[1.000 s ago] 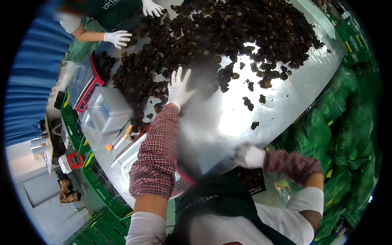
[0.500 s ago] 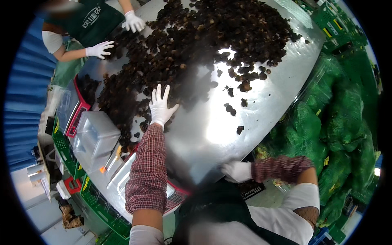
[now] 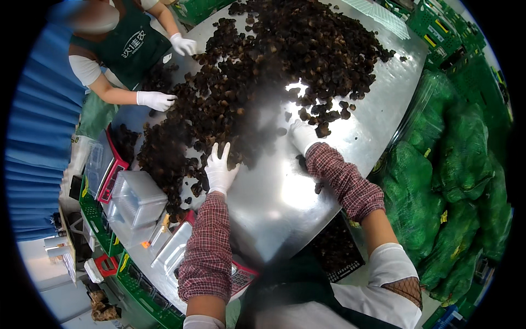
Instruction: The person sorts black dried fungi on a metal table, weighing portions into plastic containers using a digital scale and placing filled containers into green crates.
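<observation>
Dark brown mushroom pieces (image 3: 257, 71), like wood ear, lie heaped across a shiny metal table (image 3: 263, 205). My left hand (image 3: 220, 171), in a white glove, rests at the heap's near edge with its fingers spread. A dark piece shows beside its wrist. My right hand (image 3: 304, 137), also white-gloved, reaches over the table's middle beside a few loose pieces; its fingers are blurred and I cannot make out whether they grip anything. Checked sleeves cover both my forearms.
A co-worker's gloved hands (image 3: 156, 101) are at the heap's far left. Clear plastic boxes (image 3: 137, 197) and red-edged scales (image 3: 113, 178) line the left side. Green mesh sacks (image 3: 411, 197) stand right. A black crate (image 3: 339, 249) with dark pieces sits below the near edge.
My right hand has moved from the table's near right edge up to its middle. My left hand stays spread by the heap. The co-worker's nearer hand has shifted to the right.
</observation>
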### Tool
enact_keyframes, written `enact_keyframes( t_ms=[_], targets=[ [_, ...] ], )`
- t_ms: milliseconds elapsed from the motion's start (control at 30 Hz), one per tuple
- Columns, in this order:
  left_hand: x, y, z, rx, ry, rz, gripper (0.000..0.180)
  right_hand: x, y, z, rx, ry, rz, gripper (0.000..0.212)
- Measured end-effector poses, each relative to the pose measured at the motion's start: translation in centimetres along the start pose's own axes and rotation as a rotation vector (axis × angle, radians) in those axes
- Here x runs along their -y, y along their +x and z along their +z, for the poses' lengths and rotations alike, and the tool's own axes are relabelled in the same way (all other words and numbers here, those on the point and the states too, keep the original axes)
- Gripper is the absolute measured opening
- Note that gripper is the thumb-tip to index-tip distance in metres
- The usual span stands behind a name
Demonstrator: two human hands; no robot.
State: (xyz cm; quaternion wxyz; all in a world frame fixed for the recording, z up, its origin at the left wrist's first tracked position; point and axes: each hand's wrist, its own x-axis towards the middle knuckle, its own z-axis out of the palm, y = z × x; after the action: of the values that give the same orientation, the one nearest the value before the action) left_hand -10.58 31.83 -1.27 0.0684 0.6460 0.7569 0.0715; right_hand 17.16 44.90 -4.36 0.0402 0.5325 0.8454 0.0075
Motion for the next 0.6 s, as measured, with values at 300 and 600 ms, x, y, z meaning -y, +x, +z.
enact_keyframes(
  t_ms=[300,600],
  targets=[
    [0.1,-0.1,0.7,0.011,0.012,-0.025,0.088,8.6,-12.0,2.1,-0.130,-0.051,-0.096,0.024],
    [-0.4,-0.6,0.8,0.008,0.028,-0.036,0.089,3.0,-21.7,0.6,-0.077,0.668,-0.441,0.044]
  ],
)
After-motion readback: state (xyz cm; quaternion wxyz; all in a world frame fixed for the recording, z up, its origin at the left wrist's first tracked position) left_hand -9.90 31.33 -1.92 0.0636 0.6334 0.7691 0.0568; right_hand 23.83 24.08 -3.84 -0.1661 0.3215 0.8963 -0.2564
